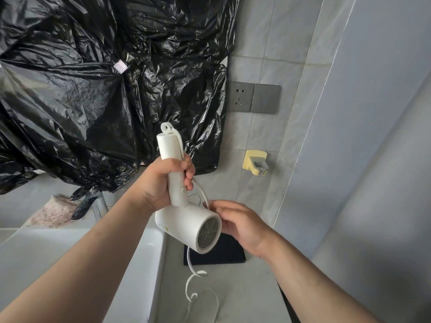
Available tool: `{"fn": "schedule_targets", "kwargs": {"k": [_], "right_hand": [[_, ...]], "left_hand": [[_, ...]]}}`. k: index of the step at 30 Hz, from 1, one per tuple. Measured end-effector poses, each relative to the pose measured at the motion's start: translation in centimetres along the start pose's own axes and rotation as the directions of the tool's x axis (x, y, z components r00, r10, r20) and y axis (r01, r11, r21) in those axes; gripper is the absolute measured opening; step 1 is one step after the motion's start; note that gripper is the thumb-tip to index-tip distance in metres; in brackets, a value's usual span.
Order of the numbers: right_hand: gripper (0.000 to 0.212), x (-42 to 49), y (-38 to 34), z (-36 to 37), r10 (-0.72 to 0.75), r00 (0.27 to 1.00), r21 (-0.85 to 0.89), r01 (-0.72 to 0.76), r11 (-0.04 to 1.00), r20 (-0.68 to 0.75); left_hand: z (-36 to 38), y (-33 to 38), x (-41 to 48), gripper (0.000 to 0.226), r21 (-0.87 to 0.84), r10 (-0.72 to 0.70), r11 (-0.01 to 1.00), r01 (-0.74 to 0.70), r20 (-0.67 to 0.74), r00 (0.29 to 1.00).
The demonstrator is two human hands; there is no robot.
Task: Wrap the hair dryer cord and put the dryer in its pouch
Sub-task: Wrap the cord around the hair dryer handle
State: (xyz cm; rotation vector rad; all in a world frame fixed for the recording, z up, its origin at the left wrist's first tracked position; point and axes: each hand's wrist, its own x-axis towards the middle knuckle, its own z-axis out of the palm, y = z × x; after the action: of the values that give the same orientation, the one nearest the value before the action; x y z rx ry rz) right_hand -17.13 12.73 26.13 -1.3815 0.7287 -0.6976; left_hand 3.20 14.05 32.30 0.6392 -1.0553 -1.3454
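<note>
My left hand [163,183] grips the handle of a white hair dryer [186,226], held upside down with the handle pointing up and the mesh intake facing me. The white cord [190,287] runs from the handle's top down along the handle under my fingers, loops behind the barrel, and trails in curls onto the counter. My right hand [242,226] is beside the barrel, its fingertips on the cord loop; whether they pinch it is hidden. A dark pouch [229,254] lies flat on the counter under the dryer.
A white sink basin [88,259] sits at lower left. Black plastic sheeting [93,78] covers the wall above it. A grey wall socket and switch [254,97] and a yellow wall holder [255,163] are on the tiled wall. A cloth [52,212] lies far left.
</note>
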Motion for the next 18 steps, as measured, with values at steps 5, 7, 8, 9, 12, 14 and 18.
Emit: {"fn": "schedule_targets", "kwargs": {"k": [5,7,8,9,12,14,18], "right_hand": [[0.016,-0.4,-0.2,-0.2,-0.016,0.999,-0.046,0.018,0.999,0.041],[0.024,-0.6,-0.3,-0.3,-0.006,1.0,-0.201,0.011,0.98,0.025],[0.027,-0.7,-0.3,-0.5,-0.001,1.0,-0.322,0.006,0.947,0.013],[0.03,-0.7,-0.2,-0.7,-0.001,1.0,-0.447,0.002,0.895,0.002],[0.038,-0.5,0.1,-1.9,-0.054,0.995,-0.707,-0.018,0.707,-0.08],[0.038,-0.4,0.0,-2.7,-0.178,0.972,-0.795,-0.014,0.607,-0.152],[0.044,-0.5,-0.1,-4.3,-0.285,0.947,-0.96,-0.072,0.27,-0.151]], "left_hand": [[-0.1,-0.2,-0.5,0.014,-0.022,-0.009,1.0,0.009,0.005,1.0],[-0.2,-0.2,-0.5,0.014,-0.022,-0.009,1.0,0.009,0.001,1.0],[-0.3,-0.3,-0.5,0.013,-0.023,-0.01,1.0,0.01,-0.002,1.0],[-0.4,-0.4,-0.6,0.013,-0.016,-0.013,1.0,0.013,-0.001,1.0],[-0.5,-0.7,-0.7,0.015,0.063,-0.035,0.997,0.034,0.03,0.999],[-0.4,-1.1,-0.7,0.017,0.101,-0.051,0.994,0.046,0.05,0.997],[-0.1,-1.6,-0.8,0.02,0.163,-0.069,0.985,0.057,0.069,0.995]]}}
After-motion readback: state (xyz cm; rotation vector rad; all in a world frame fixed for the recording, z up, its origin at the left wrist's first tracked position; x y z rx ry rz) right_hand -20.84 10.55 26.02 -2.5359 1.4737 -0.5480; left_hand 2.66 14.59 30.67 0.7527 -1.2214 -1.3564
